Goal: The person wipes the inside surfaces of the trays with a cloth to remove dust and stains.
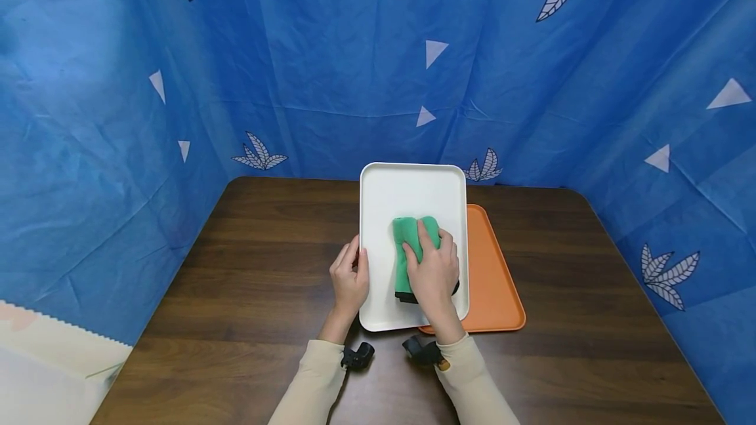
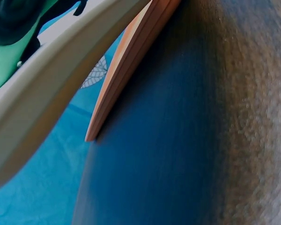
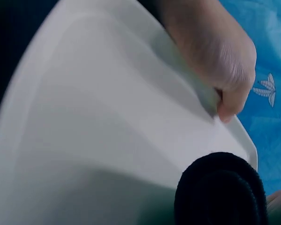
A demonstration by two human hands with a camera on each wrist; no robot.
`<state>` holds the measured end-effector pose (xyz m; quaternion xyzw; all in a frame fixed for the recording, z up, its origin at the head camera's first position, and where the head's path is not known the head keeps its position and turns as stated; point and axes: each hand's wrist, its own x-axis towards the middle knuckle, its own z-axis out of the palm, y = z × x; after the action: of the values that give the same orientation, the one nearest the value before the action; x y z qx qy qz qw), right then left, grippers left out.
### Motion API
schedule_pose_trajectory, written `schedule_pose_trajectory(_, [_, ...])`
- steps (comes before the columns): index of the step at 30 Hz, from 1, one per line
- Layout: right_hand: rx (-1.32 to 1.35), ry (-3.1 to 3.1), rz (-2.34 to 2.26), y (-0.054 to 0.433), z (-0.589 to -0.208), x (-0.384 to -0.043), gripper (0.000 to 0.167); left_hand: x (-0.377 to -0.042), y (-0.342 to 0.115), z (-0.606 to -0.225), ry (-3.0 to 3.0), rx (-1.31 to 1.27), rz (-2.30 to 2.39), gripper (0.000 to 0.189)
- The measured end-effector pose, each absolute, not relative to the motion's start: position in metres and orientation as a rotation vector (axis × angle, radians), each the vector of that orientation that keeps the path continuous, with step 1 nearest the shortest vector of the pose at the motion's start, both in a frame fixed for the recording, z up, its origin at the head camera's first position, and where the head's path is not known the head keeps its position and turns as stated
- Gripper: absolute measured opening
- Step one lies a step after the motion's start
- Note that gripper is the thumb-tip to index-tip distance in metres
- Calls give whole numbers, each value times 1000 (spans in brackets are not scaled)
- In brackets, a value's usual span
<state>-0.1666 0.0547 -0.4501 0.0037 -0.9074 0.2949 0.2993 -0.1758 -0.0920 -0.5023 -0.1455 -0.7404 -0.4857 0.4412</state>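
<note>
A white rectangular tray (image 1: 390, 189) is held up off the table, its far end reaching to the table's back edge in the head view. My left hand (image 1: 350, 284) grips its left rim, thumb on the upper side. On the tray's inner face lies a folded green cloth (image 1: 404, 254) with a black edge. My right hand (image 1: 436, 274) holds this cloth against the tray, thumb and fingers spread round it. In the right wrist view, the cloth's dark folded edge (image 3: 220, 187) shows close up, with the left hand (image 3: 215, 56) at the rim beyond.
An orange tray (image 1: 490, 267) lies flat on the dark wooden table (image 1: 266, 267), partly hidden under the white tray's right side. Blue patterned curtains (image 1: 331, 51) hang behind and at both sides. A pale cloth (image 1: 53, 353) shows at the lower left.
</note>
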Motion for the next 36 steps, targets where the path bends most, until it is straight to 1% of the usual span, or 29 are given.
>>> schedule_pose_trajectory(12, [223,-2337,702,20,-446,-159,50,-175,-90,-500,-1823,-367,-1203,33])
schedule_pose_trajectory(17, [255,-2305,687,14,-447,-157,50,-177,-89,-502,-1807,-369,-1190,36])
schedule_pose_trajectory(26, [277,-2297,665,19,-450,-157,51,-177,-89,-501,-1808,-367,-1159,36])
schedule_pose_trajectory(36, [244,-2351,696,39,-455,-158,51,-177,-88,-500,-1808,-359,-1152,35])
